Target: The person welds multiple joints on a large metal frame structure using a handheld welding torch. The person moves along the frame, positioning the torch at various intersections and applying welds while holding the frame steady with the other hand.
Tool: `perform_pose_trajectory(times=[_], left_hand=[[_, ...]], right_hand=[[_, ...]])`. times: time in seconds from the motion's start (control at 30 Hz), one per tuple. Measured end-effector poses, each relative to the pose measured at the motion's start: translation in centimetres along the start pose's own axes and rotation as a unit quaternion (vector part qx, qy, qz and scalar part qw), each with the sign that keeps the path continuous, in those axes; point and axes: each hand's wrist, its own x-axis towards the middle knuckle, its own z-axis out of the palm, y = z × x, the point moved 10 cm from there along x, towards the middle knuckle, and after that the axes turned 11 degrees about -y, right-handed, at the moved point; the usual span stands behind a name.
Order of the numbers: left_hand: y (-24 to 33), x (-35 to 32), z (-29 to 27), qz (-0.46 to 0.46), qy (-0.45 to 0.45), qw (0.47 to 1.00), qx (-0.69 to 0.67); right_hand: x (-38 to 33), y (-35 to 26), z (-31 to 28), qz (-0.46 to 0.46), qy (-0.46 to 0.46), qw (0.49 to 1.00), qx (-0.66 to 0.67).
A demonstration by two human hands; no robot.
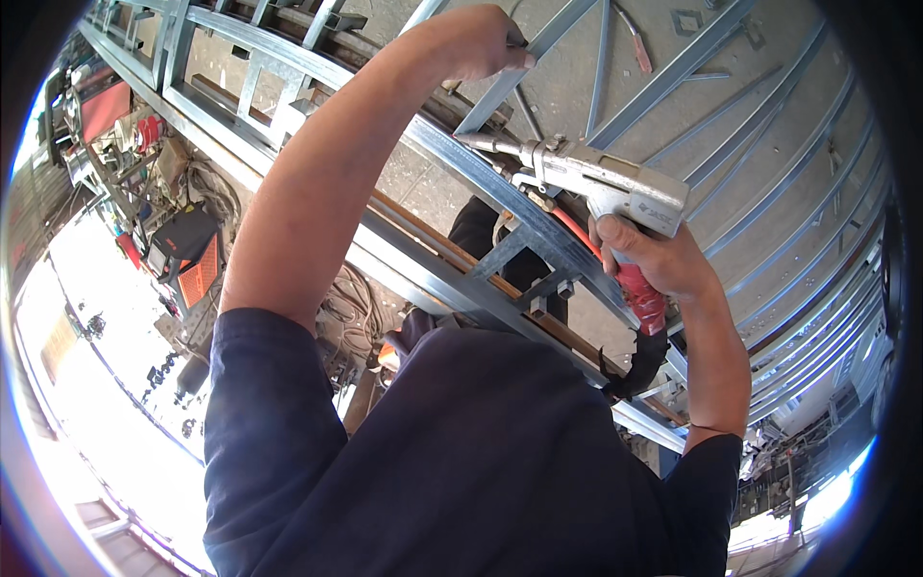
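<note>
My right hand (668, 262) is wrapped around the handle of a pale metal welding gun (601, 178). The gun's nozzle points left and its tip is at the joint where a short steel tube (505, 91) meets a long galvanized rail (471, 163). I cannot tell whether the tip touches the metal. From the handle, a red-wrapped cable (642, 300) runs down toward the rail. Stretched far forward, my left hand (486, 43) has its fingers closed at the upper part of that short tube. Its far fingers are partly hidden.
The rails form a long frame crossing in front of me. Several long steel bars (817, 226) lie to the right. A red-handled tool (641, 53) lies on the concrete floor at the top. Coiled cables (351, 313) and a black-and-orange machine (197, 269) stand to the left.
</note>
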Motion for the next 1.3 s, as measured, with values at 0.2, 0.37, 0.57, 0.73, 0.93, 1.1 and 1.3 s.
perform_pose_trajectory(times=[0.2, 0.37, 0.57, 0.73, 0.93, 1.1, 1.3], left_hand=[[-0.4, 0.4, 0.2, -0.003, -0.019, 1.000, -0.009], [-0.3, 0.4, 0.2, -0.001, -0.025, 1.000, -0.009], [-0.7, 1.2, 0.3, -0.008, -0.027, 1.000, 0.002], [-0.7, 1.1, 0.3, -0.009, -0.026, 1.000, 0.005], [-1.0, 1.3, 0.5, -0.012, -0.037, 0.999, -0.004], [-0.7, 1.0, 0.4, -0.007, -0.031, 0.999, -0.001], [-0.5, 1.0, 0.3, -0.009, -0.041, 0.999, 0.000]], right_hand=[[0.1, -0.1, 0.2, 0.005, 0.002, 1.000, -0.005], [0.0, -0.4, 0.4, -0.008, 0.006, 1.000, 0.008], [0.0, -0.3, 0.5, 0.004, 0.011, 1.000, -0.001], [-0.3, -0.4, 0.4, 0.026, 0.009, 1.000, -0.010], [-0.4, -0.2, 0.3, 0.011, 0.008, 1.000, -0.014], [-0.6, -0.2, 0.2, 0.021, 0.010, 1.000, -0.019], [-0.9, -0.4, 0.2, 0.027, 0.012, 0.999, -0.022]])
